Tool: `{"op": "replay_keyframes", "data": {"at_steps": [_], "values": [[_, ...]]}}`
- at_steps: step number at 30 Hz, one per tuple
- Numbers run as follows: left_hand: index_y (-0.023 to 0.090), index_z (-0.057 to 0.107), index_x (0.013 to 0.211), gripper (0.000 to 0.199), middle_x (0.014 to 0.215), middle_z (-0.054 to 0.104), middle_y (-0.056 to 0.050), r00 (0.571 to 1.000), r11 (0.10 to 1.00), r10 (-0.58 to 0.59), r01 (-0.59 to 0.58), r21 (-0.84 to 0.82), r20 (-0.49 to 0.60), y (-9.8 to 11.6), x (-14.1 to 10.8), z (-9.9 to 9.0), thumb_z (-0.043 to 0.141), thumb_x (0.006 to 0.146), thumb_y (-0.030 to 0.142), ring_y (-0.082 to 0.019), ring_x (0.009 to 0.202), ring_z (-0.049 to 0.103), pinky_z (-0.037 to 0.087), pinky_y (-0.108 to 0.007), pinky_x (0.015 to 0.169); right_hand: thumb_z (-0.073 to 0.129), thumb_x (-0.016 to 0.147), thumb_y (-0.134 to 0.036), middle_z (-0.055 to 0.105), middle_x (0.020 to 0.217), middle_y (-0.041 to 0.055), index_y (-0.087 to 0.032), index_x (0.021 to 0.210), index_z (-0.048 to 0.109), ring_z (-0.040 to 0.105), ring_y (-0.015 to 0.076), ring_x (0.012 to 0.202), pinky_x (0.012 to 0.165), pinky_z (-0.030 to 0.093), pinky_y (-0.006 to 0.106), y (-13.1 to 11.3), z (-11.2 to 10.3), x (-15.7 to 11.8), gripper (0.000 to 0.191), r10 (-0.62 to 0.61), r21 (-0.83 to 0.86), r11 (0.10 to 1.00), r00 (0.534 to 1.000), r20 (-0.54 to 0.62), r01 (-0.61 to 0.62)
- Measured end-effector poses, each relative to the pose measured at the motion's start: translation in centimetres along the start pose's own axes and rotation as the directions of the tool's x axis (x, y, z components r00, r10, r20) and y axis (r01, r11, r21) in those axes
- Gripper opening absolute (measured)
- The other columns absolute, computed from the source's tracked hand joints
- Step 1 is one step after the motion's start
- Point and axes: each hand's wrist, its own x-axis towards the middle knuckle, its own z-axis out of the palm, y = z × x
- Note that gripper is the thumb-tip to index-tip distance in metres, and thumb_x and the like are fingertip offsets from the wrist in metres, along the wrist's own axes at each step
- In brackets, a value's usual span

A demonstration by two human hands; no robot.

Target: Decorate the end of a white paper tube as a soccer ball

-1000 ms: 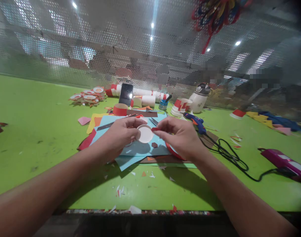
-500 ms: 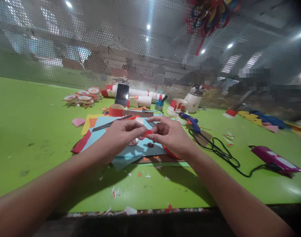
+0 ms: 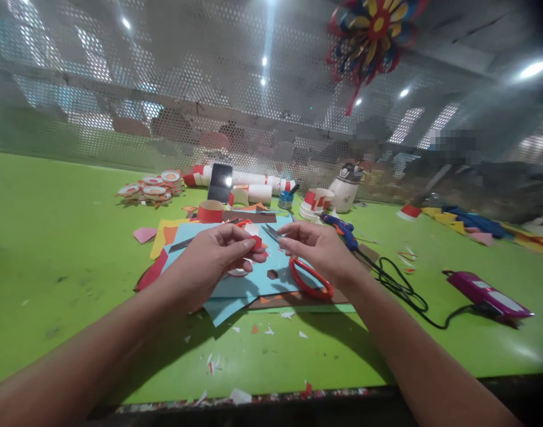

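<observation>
The small red piece (image 3: pixel 256 242) is in my left hand (image 3: pixel 218 252), gripped between thumb and fingers above the blue sheet (image 3: pixel 235 289). It is thin, so I judge a hard squeeze could crease it and a loose one could let it slip among the paper scraps (image 3: pixel 213 365) along the front of the bench (image 3: pixel 66 308). My right hand (image 3: pixel 318 246) is curled over the scissors (image 3: pixel 311 279), whose blades point toward the left hand; closing in carelessly could nick a finger or snag the sheet. I cannot tell whether that hand grips anything, as its palm and inner fingers are hidden. Near it, the glue gun (image 3: pixel 345 230) trails a looped cord (image 3: pixel 405 293); an elbow or sleeve catching that could drag the gun across the papers, and I can't see whether its tip is hot. The white disc (image 3: pixel 238 272) is mostly covered by my left hand, and the dark tool (image 3: pixel 180 244) beside it is partly blocked. Both forearms run out of frame, and the background behind the mesh (image 3: pixel 133 118) is too blurred to read
</observation>
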Motion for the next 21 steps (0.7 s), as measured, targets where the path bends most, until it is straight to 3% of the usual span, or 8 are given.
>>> {"op": "replay_keyframes", "data": {"at_steps": [4,6,9,12,17,21], "values": [[0.016,0.057,0.083,0.022,0.073,0.073,-0.005,0.998,0.993,0.067,-0.066,-0.099,0.008,0.9,-0.4,-0.2,0.075,0.080,0.028,-0.012,0.063,0.065,0.048,-0.023,0.058,0.059,0.086,-0.033,0.067,0.085,0.0089,-0.015,0.100,0.070,0.061,0.0224,0.079,0.071,0.046,0.034,2.4,-1.9,-0.4,0.025,0.073,-0.301,0.952,0.995,0.063,-0.051],[0.017,0.055,0.085,0.022,0.075,0.074,-0.006,0.996,0.989,0.074,-0.069,-0.133,0.038,1.2,-0.6,-0.2,0.073,0.082,0.029,-0.012,0.061,0.066,0.048,-0.022,0.057,0.062,0.082,-0.031,0.065,0.096,0.0140,-0.016,0.106,0.071,0.059,0.0298,0.095,0.077,0.044,0.038,3.2,-2.6,-1.4,0.030,0.121,-0.428,0.901,0.988,0.098,-0.068],[0.018,0.054,0.091,0.022,0.084,0.076,-0.007,0.996,0.991,0.053,-0.044,-0.123,0.075,1.4,-1.0,0.1,0.069,0.086,0.033,-0.011,0.061,0.066,0.050,-0.023,0.060,0.061,0.080,-0.029,0.064,0.102,0.0168,-0.018,0.120,0.066,0.061,0.0325,0.094,0.073,0.043,0.036,3.6,-3.0,-2.7,0.042,0.224,-0.547,0.831,0.961,0.159,-0.104],[0.017,0.057,0.096,0.021,0.088,0.076,-0.008,0.997,0.996,0.041,-0.036,-0.078,0.070,1.5,-1.2,0.4,0.066,0.089,0.034,-0.011,0.062,0.066,0.051,-0.025,0.065,0.058,0.079,-0.025,0.064,0.106,0.0151,-0.023,0.134,0.055,0.062,0.0306,0.092,0.070,0.041,0.032,3.3,-3.0,-3.0,0.055,0.282,-0.596,0.795,0.938,0.199,-0.112],[0.016,0.061,0.087,0.022,0.088,0.076,-0.008,0.997,0.998,0.041,-0.038,-0.049,0.060,1.4,-1.2,0.4,0.068,0.086,0.037,-0.013,0.066,0.068,0.051,-0.027,0.066,0.063,0.070,-0.019,0.066,0.108,0.0116,-0.030,0.142,0.044,0.064,0.0288,0.091,0.063,0.037,0.028,3.6,-2.6,-1.9,0.075,0.346,-0.599,0.786,0.912,0.220,-0.154],[0.016,0.062,0.084,0.020,0.082,0.073,-0.006,0.996,0.995,0.055,-0.049,-0.084,0.072,1.4,-1.0,0.2,0.069,0.085,0.034,-0.013,0.064,0.064,0.049,-0.025,0.062,0.064,0.073,-0.022,0.069,0.111,0.0131,-0.026,0.140,0.048,0.065,0.0295,0.092,0.063,0.038,0.028,4.9,-2.2,-1.2,0.069,0.390,-0.560,0.794,0.905,0.171,-0.237]]}}
